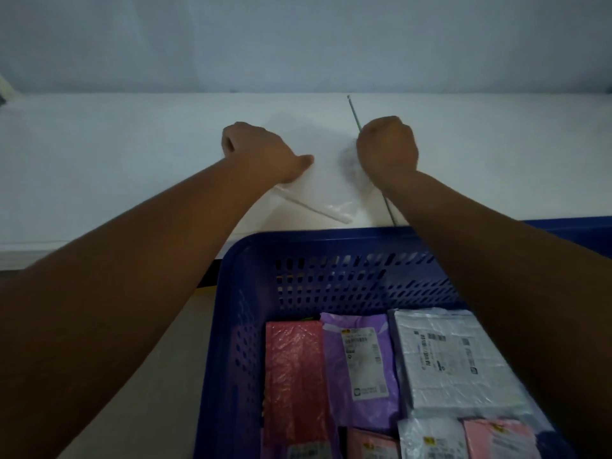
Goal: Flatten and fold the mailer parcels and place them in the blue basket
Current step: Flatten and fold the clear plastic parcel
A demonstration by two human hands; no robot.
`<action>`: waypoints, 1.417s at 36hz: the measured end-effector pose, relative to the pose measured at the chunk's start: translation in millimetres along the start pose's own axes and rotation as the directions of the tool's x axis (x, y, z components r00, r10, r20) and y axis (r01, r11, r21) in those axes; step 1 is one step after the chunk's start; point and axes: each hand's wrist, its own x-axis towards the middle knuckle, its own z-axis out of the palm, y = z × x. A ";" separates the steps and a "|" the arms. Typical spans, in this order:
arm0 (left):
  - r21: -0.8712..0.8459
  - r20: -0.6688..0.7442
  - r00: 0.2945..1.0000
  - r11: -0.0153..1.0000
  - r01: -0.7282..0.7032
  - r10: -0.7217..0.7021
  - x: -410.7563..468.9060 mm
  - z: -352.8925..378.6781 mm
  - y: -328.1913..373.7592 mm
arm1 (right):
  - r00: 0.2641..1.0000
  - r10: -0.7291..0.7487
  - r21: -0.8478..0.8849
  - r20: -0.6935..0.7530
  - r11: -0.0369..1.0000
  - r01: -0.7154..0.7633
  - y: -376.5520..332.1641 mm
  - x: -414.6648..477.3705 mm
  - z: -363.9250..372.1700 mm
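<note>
Now flat on white tabletop [132, 160], glossy plastic mailer [318, 190] — left hand [261, 150], right hand [387, 147] curled atop, grip unclear.

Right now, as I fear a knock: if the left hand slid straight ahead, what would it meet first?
Ahead of the left hand lies only bare white table, so probably the wall; the way looks free.

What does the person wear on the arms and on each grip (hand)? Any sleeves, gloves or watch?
Nothing worn is visible. The left forearm and the right forearm are bare to the frame edge, without sleeves. The left grip and the right grip are bare hands without gloves; neither wrist shows a watch or bracelet. The fingers are mostly hidden, so rings cannot be judged.
</note>
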 end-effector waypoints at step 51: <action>-0.360 -0.220 0.921 0.850 -0.383 0.322 11.1 38.0 -29.8 | 0.870 -0.340 -0.336 0.358 0.822 0.460 -6.9 -19.0 19.3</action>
